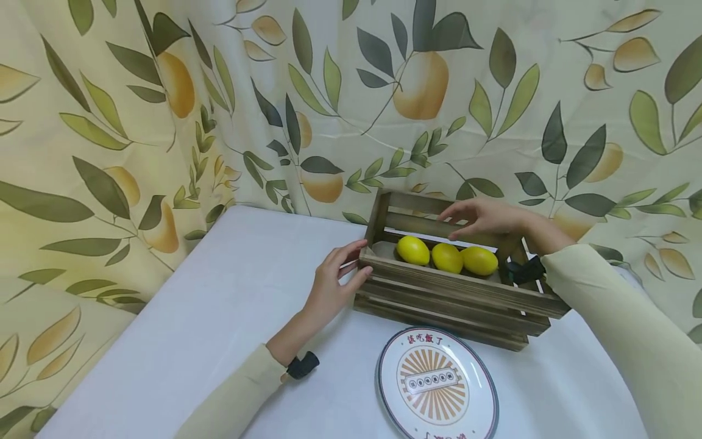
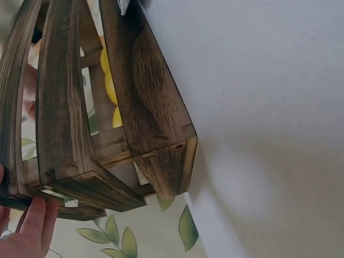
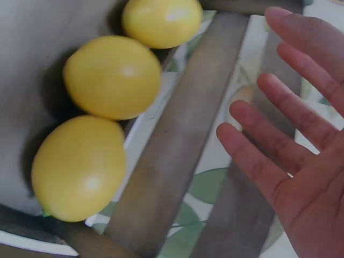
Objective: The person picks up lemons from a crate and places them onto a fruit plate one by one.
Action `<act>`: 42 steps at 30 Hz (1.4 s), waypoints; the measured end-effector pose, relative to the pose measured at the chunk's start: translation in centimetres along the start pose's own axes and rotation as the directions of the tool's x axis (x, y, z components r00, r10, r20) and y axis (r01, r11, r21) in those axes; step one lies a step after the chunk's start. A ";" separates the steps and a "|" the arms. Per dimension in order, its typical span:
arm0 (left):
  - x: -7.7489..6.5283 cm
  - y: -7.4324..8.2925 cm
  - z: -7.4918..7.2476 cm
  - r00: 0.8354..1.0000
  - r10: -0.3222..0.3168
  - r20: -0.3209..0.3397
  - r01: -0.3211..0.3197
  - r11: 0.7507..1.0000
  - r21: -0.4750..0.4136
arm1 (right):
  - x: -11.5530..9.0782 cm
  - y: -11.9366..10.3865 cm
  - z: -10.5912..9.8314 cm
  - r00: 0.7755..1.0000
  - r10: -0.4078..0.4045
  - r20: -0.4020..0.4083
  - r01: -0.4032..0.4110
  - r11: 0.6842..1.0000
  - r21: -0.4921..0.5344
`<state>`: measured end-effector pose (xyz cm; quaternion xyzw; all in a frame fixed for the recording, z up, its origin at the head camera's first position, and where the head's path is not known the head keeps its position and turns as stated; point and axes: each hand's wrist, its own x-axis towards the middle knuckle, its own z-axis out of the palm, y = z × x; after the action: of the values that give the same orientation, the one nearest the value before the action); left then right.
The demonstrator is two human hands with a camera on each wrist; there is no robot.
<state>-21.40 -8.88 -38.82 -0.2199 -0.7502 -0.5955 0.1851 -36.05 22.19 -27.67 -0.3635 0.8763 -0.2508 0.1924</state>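
A dark wooden slatted crate stands on the table with three yellow lemons inside, side by side along its floor. My left hand grips the crate's left end at the front corner, thumb on the front side and fingers along the end. In the left wrist view, its fingers touch the end slats. Over the crate's right half hovers my right hand, holding nothing. The right wrist view shows its palm and spread fingers beside the lemons, apart from them.
A round white plate with a dark rim, red characters and an orange ray pattern lies in front of the crate. White cloth covers the table. Behind and at the left hangs a curtain printed with fruit and leaves.
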 end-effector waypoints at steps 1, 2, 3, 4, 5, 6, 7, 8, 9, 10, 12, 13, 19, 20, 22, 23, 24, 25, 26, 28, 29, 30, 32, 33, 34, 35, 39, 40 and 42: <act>0.0 0.0 0.0 1.000 0.000 0.003 0.000 1.000 0.002 | 0.0 0.2 0.1 1.000 0.002 0.002 -0.002 1.000 -0.011; -0.1 0.0 0.1 1.000 0.000 0.004 0.000 1.000 0.004 | 0.0 0.4 0.2 1.000 0.005 0.001 -0.005 1.000 -0.021; -0.1 0.0 0.1 1.000 0.002 0.004 -0.002 1.000 0.006 | 0.1 0.7 0.4 1.000 0.007 0.001 -0.007 1.000 -0.031; -0.1 0.0 0.1 1.000 0.003 0.003 -0.003 1.000 0.008 | 0.2 0.9 0.5 1.000 0.008 0.001 -0.008 0.999 -0.037; -0.1 0.0 0.1 1.000 0.004 0.003 -0.004 1.000 0.011 | 0.3 1.1 0.6 1.000 0.008 0.009 -0.007 1.000 -0.022; 0.0 0.0 0.1 1.000 0.004 0.001 -0.004 1.000 0.013 | 0.4 1.3 0.8 1.000 0.012 0.020 -0.012 1.000 -0.007; 0.0 0.0 0.0 1.000 0.007 0.000 -0.007 1.000 0.015 | 0.5 1.4 0.9 0.999 0.017 0.037 -0.017 1.000 0.009; 0.0 0.0 0.0 1.000 0.009 0.000 -0.009 1.000 0.017 | 0.7 1.5 1.0 0.998 0.024 0.054 -0.026 0.999 0.028; 0.0 0.0 0.0 1.000 0.011 0.001 -0.011 1.000 0.017 | 0.8 1.7 1.1 0.997 0.030 0.071 -0.033 0.998 0.046; 0.0 0.0 0.0 1.000 0.011 0.002 -0.011 1.000 0.017 | 0.9 1.8 1.3 0.995 0.036 0.090 -0.042 0.997 0.068; 0.0 0.0 -0.1 1.000 0.012 0.001 -0.012 1.000 0.019 | 1.1 1.9 1.5 0.992 0.047 0.118 -0.059 0.993 0.099; 0.0 0.0 -0.1 1.000 0.013 0.001 -0.013 1.000 0.019 | 1.0 2.0 1.6 0.991 0.048 0.122 -0.061 0.993 0.101; 0.0 0.0 0.0 1.000 0.030 -0.001 -0.030 0.999 0.025 | 1.0 2.5 2.0 0.987 0.044 0.154 -0.055 0.996 0.067; 0.0 0.0 0.0 0.999 0.034 -0.001 -0.033 0.999 0.027 | 1.1 2.6 2.0 0.986 0.043 0.164 -0.052 0.997 0.054; 0.0 0.0 0.0 0.999 0.033 -0.001 -0.033 0.999 0.026 | 1.2 2.8 2.1 0.981 0.034 0.189 -0.038 0.999 0.018; -0.1 0.0 0.0 0.999 0.032 -0.002 -0.032 0.999 0.027 | 1.3 2.9 2.2 0.979 0.034 0.203 -0.036 0.999 0.006; -0.1 0.0 0.0 1.000 0.027 -0.002 -0.027 0.999 0.025 | 1.3 2.9 2.3 0.976 0.034 0.216 -0.033 0.999 -0.009; -0.1 0.0 0.0 1.000 0.021 -0.001 -0.021 1.000 0.023 | 1.3 2.8 2.4 0.974 0.047 0.221 -0.043 0.999 -0.020; -0.1 0.0 0.1 1.000 0.020 0.000 -0.020 1.000 0.021 | 1.4 2.8 2.6 0.973 0.053 0.226 -0.046 0.998 -0.038; -0.1 0.1 0.1 1.000 0.017 0.000 -0.017 1.000 0.019 | 1.4 2.8 2.8 0.970 0.065 0.234 -0.052 0.997 -0.059; -0.1 0.1 0.1 1.000 0.016 -0.001 -0.016 1.000 0.019 | 1.5 2.8 3.0 0.969 0.070 0.235 -0.056 0.996 -0.063; -0.1 0.1 0.1 1.000 0.014 -0.002 -0.014 1.000 0.018 | 1.5 2.8 3.1 0.969 0.072 0.234 -0.057 0.996 -0.069; -0.1 0.1 0.2 1.000 0.020 -0.006 -0.020 1.000 0.017 | 1.6 3.0 3.3 0.969 0.070 0.235 -0.054 0.996 -0.076; -0.1 0.1 0.2 1.000 0.019 -0.008 -0.019 1.000 0.013 | 1.7 3.0 3.4 0.969 0.069 0.237 -0.053 0.996 -0.073; -0.2 0.1 0.2 1.000 0.018 -0.009 -0.017 1.000 0.010 | 1.7 3.1 3.4 0.969 0.062 0.240 -0.046 0.996 -0.071; -0.2 0.1 0.3 1.000 0.019 -0.011 -0.019 1.000 0.007 | 1.7 3.2 3.5 0.969 0.063 0.239 -0.048 0.997 -0.067; -0.1 0.0 0.3 1.000 0.016 -0.014 -0.016 1.000 0.000 | 1.9 3.4 3.7 0.970 0.061 0.234 -0.044 0.996 -0.080; -0.2 0.0 0.3 1.000 0.013 -0.013 -0.013 1.000 0.000 | 1.9 3.4 3.8 0.970 0.059 0.235 -0.038 0.995 -0.090; -0.3 0.0 0.3 1.000 0.006 -0.010 -0.006 1.000 0.004 | 1.9 3.3 3.9 0.968 0.058 0.243 -0.033 0.994 -0.109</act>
<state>-21.17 -8.58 -39.06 -0.2189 -0.7498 -0.5944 0.1909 -37.08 21.63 -32.98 -0.3810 0.8658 -0.1535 0.2859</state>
